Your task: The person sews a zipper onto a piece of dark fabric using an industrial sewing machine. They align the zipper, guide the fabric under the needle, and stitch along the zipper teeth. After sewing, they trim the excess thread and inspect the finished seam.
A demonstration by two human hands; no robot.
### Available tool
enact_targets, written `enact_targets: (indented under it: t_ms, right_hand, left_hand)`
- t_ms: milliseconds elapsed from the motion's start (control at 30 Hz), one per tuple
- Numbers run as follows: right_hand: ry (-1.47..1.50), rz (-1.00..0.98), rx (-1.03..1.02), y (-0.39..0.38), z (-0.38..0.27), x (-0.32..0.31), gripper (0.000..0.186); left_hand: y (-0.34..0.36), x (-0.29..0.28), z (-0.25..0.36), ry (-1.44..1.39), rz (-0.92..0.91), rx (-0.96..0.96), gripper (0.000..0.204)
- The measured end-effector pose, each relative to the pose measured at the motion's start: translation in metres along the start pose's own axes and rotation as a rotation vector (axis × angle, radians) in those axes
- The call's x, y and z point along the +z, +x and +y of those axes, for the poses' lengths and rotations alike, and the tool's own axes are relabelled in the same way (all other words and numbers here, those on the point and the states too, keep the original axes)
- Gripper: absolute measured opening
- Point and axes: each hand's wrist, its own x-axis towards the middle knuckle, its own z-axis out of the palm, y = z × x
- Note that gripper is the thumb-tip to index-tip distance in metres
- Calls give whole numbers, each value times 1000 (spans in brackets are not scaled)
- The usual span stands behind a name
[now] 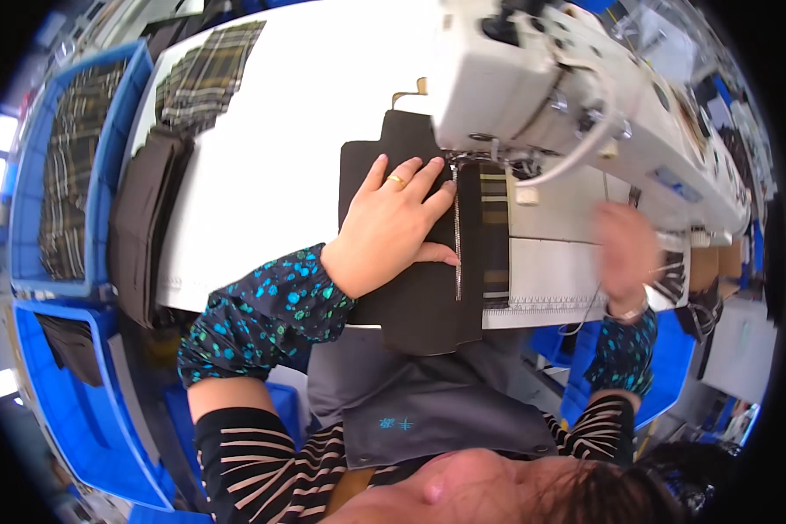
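My left hand (384, 227) lies flat, fingers spread, on a dark brown fabric panel (428, 327), which sits on the white table and hangs a little over its front edge. Beside my fingertips and thumb, a silvery zipper (458, 253) runs lengthwise along the panel. A plaid fabric strip (495, 227) shows along the panel's right side. The panel's far part reaches under the head of a white sewing machine (533, 96). Off to the right, over the table and apart from the panel, my right hand (624, 249) is smeared by motion; its fingers cannot be made out.
Plaid pieces (214, 70) and a stack of dark folded pieces (144, 227) lie on the table's left. Past them stands a blue bin (135, 87) of plaid fabric, with another blue bin (140, 437) nearer. A ruler strip (559, 301) edges the table front.
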Motion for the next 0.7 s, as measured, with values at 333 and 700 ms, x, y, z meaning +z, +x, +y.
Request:
enact_targets:
  t_ms: [333, 700]
  right_hand:
    - [288, -289, -23, 46, -55, 97, 54]
    - [265, -316, -30, 45, -54, 96, 53]
  left_hand:
    - [0, -12, 1, 20, -44, -3, 88]
    - [0, -12, 9, 40, -27, -40, 86]
